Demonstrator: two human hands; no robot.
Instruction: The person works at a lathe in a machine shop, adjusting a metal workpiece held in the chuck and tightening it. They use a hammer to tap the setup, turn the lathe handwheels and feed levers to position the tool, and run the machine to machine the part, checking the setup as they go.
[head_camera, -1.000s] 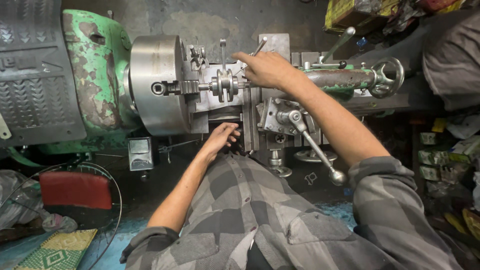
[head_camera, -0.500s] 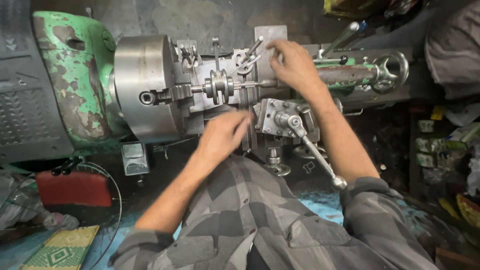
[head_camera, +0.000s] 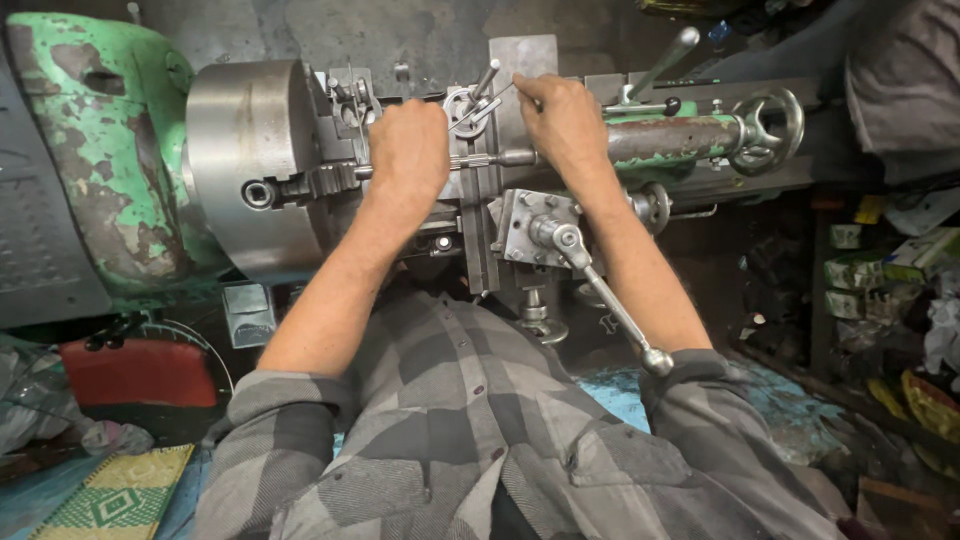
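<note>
Both hands on the lathe, centre frame.
Left hand (head_camera: 408, 150) clenched beside the chuck (head_camera: 250, 160) (tight room); right hand (head_camera: 562, 122) pinches a thin rod (head_camera: 500, 93).

The chuck (head_camera: 255, 165) is mounted at the left of the lathe, with the headstock (head_camera: 95, 150) further left. Just right of the chuck, the tool post (head_camera: 470, 110) is set on the carriage, flanked by the left hand (head_camera: 408, 150) and the right hand (head_camera: 563, 122). The tailstock (head_camera: 700, 135) is placed to the right, and a crank handle (head_camera: 605, 290) is angled toward the person below the carriage
</note>
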